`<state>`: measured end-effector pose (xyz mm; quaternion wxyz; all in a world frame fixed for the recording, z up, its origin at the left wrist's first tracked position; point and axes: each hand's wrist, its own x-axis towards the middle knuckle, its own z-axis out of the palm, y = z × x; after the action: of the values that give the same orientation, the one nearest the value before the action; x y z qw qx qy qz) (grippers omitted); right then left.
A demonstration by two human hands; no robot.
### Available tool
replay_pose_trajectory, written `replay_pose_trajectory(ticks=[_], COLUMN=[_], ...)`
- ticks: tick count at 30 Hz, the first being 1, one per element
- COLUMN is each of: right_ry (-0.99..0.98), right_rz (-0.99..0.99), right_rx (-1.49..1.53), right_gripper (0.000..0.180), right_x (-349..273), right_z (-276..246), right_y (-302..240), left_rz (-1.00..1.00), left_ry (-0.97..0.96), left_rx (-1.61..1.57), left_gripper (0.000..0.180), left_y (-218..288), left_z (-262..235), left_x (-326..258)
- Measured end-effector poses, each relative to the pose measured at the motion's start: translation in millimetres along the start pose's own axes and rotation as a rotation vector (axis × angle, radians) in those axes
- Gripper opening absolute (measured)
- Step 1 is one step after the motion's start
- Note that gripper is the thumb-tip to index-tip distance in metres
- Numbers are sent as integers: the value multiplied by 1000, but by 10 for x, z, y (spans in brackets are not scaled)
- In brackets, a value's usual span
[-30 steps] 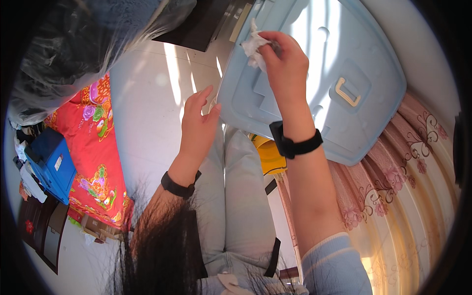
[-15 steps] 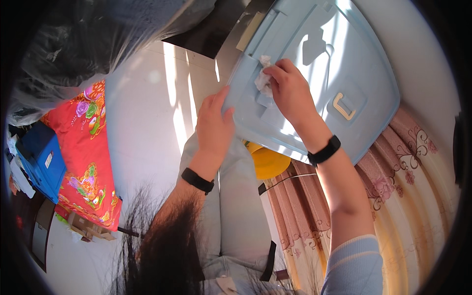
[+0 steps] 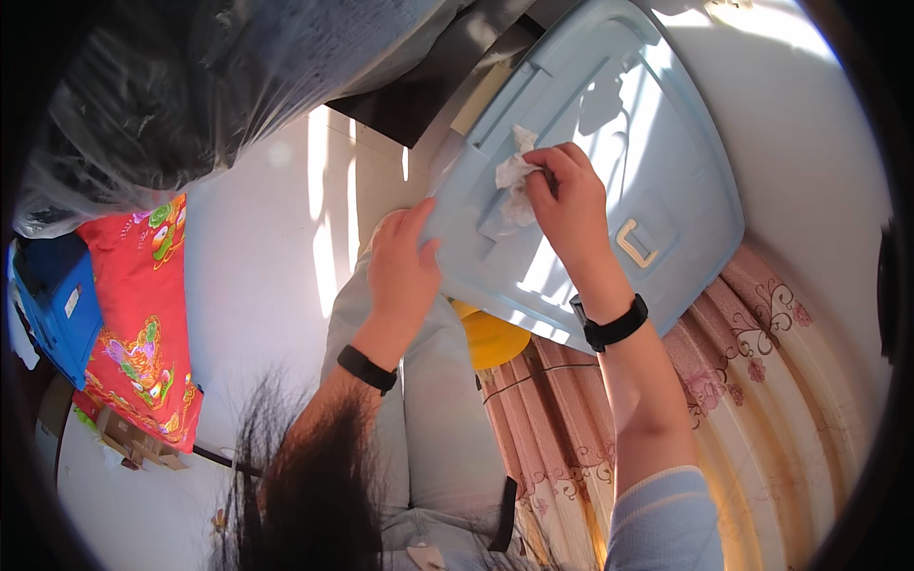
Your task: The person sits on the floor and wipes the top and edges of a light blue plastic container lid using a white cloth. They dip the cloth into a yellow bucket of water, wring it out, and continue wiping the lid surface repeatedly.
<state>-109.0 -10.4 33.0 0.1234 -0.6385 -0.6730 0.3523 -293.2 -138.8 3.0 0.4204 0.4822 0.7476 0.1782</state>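
A light blue plastic storage box lid (image 3: pixel 543 124) with a cream handle (image 3: pixel 635 244) fills the upper right, streaked with sunlight and shadow. My right hand (image 3: pixel 571 200) pinches a crumpled white tissue (image 3: pixel 515 175) against the lid's surface, left of the handle. At the lid's near left edge, my left hand (image 3: pixel 404 271) holds on, its thumb towards the top face and the other fingers along the rim. What lies beneath the lid is mostly hidden.
A yellow object (image 3: pixel 493 338) shows under the lid's near edge. Pink patterned curtains (image 3: pixel 571 409) hang at the right. Clear plastic sheeting (image 3: pixel 171 105) covers something dark at the upper left. Below it are red flowered fabric (image 3: pixel 143 305) and a blue bin (image 3: pixel 71 305).
The whole view has shifted, with the lid now lower and further left. My right hand still presses the tissue near the same part of the lid; my left hand stays at the edge.
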Motion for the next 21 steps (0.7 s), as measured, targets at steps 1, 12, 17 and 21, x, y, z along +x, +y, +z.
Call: replay_pose_trajectory(ticks=[1, 12, 17, 21], right_ry=[10, 131, -47, -187], right_rz=[-12, -734, -525, -121], right_rx=[32, -823, -450, 75], right_gripper=[15, 22, 23, 24], right_x=[70, 1027, 481, 301], right_z=[-77, 157, 487, 429], right_y=[-10, 242, -16, -190], left_rz=[-23, -71, -96, -91], left_ry=[-12, -5, 8, -5], left_rx=[-31, -81, -93, -111], left_gripper=[55, 55, 56, 56], left_y=[9, -2, 15, -1], left_z=[-4, -19, -22, -23], left_x=[4, -4, 17, 7])
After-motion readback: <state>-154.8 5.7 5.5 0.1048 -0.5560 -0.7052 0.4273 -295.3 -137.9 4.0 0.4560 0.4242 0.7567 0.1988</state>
